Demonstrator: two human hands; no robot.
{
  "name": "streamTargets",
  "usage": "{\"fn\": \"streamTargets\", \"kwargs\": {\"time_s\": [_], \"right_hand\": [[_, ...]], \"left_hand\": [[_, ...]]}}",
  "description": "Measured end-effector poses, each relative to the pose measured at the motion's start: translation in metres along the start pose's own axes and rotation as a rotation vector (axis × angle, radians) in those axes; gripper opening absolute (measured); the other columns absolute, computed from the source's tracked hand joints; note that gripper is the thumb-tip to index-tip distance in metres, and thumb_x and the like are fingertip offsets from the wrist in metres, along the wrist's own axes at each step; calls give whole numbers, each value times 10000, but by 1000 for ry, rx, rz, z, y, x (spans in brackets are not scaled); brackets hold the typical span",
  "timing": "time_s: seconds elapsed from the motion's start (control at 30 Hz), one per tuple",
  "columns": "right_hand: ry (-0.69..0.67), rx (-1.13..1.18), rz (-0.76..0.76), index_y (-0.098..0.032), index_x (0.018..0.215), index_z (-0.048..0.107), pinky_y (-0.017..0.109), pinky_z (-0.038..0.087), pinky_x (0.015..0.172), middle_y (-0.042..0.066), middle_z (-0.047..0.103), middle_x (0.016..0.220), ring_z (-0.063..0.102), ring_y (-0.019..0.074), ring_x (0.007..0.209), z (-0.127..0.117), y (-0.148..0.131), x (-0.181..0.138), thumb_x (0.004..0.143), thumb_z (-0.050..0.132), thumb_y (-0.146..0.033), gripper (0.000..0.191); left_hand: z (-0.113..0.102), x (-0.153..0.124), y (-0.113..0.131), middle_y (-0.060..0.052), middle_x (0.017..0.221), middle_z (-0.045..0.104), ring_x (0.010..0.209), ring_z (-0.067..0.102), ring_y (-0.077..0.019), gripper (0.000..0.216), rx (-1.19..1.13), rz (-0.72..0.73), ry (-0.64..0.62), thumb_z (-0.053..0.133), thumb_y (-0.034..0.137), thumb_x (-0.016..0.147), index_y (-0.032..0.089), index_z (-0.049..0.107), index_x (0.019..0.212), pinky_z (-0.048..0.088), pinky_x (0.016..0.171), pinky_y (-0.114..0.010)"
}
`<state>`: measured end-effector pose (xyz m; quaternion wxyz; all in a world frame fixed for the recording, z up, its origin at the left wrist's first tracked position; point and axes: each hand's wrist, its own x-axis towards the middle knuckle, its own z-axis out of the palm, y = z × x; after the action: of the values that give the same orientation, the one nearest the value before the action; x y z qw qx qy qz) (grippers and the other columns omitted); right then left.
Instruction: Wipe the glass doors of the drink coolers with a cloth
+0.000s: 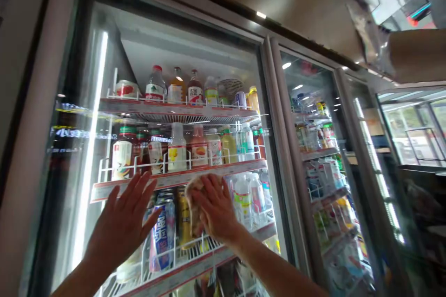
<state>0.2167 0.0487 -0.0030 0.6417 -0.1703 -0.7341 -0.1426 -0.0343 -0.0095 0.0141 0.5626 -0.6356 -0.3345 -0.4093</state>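
My right hand [218,206] presses a light brown cloth [195,199] flat against the glass door [209,46] of a drinks fridge. Its fingers lie over the cloth, which sticks out past them on the left. To the left, my left hand [121,222] has its fingers spread, palm toward the glass, holding nothing. Whether it touches the glass I cannot tell. Behind the pane, bottles such as a white-labelled one [121,153] stand on wire shelves, with a blue and pink can [162,232] lower down, between the two hands.
A vertical metal door frame [284,148] divides this door from a second glass door [320,171] with stocked shelves. A bright light strip [91,144] runs down the fridge's inner left side. At upper right, a brown cardboard box [418,55] sits on top.
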Motion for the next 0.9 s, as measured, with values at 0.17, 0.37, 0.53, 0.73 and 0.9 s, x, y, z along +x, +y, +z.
{"fn": "streamTargets", "kwargs": {"time_s": [0.17, 0.37, 0.53, 0.73, 0.9], "right_hand": [[329, -701, 25, -216, 1351, 389, 556, 293, 1005, 124, 524, 1283, 415, 268, 1256, -53, 59, -4, 875, 307, -174, 485], [219, -637, -123, -197, 1314, 447, 503, 363, 1016, 114, 453, 1364, 365, 268, 1301, -21, 35, -10, 872, 362, -241, 452], [349, -498, -180, -248, 1206, 547, 413, 499, 904, 67, 550, 1252, 532, 200, 1150, -53, 55, -1, 853, 356, -147, 413], [528, -532, -117, -177, 1240, 516, 577, 334, 1023, 123, 390, 1407, 336, 276, 1324, -80, 87, 38, 844, 320, -115, 446], [226, -498, -182, -222, 1436, 222, 494, 314, 1073, 85, 290, 1484, 203, 227, 1391, -21, 49, 6, 872, 367, -154, 586]], "left_hand": [[0, 1, 8, -118, 1435, 359, 1344, 297, -286, 645, -5, -62, 5, 387, 459, 876, 234, 159, 1437, 203, 1101, -516], [-2, 2, 6, -128, 1433, 360, 1353, 279, -270, 659, 53, -27, -8, 417, 413, 874, 213, 145, 1440, 209, 1104, -490], [-4, 3, 4, -144, 1448, 319, 1365, 244, -270, 711, 141, 58, -21, 482, 338, 845, 184, 128, 1442, 202, 1109, -484], [0, -1, 0, -135, 1459, 295, 1372, 214, -263, 719, 115, 31, -37, 487, 327, 843, 196, 113, 1444, 166, 1124, -483], [-14, 17, 29, -95, 1420, 390, 1324, 344, -255, 542, -83, -163, 14, 446, 309, 865, 243, 305, 1384, 293, 1078, -499]]}}
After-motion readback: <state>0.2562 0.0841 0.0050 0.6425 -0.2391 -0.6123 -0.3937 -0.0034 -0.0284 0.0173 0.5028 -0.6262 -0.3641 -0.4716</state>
